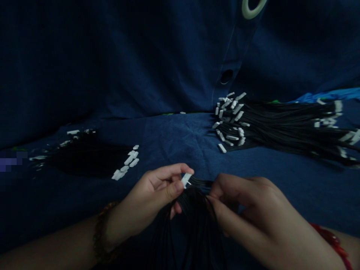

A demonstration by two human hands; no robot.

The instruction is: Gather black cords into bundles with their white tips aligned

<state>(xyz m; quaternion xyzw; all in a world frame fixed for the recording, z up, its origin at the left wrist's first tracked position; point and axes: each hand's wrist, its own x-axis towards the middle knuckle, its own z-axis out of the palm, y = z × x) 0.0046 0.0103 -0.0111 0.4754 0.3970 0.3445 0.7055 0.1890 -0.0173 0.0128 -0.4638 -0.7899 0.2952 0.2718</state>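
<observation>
Between the thumb and forefinger of my left hand point(160, 187) is a small white connector point(186, 180) with thin black wires running from it. My right hand point(244, 210) pinches those black wires point(201, 182) a short way to the right of the connector. More black wires point(194, 221) hang down between both hands toward the bottom of the view. Their lower ends are out of sight. The fingertips of my right hand are partly hidden behind its knuckles and thumb.
A large bundle of black cables point(275, 125) with white connectors lies at the right on the blue cloth point(180, 138). A smaller cable bundle point(90, 157) lies at the left. Behind hangs a dark blue curtain point(140, 56) with a pale ring point(251, 13) at the top.
</observation>
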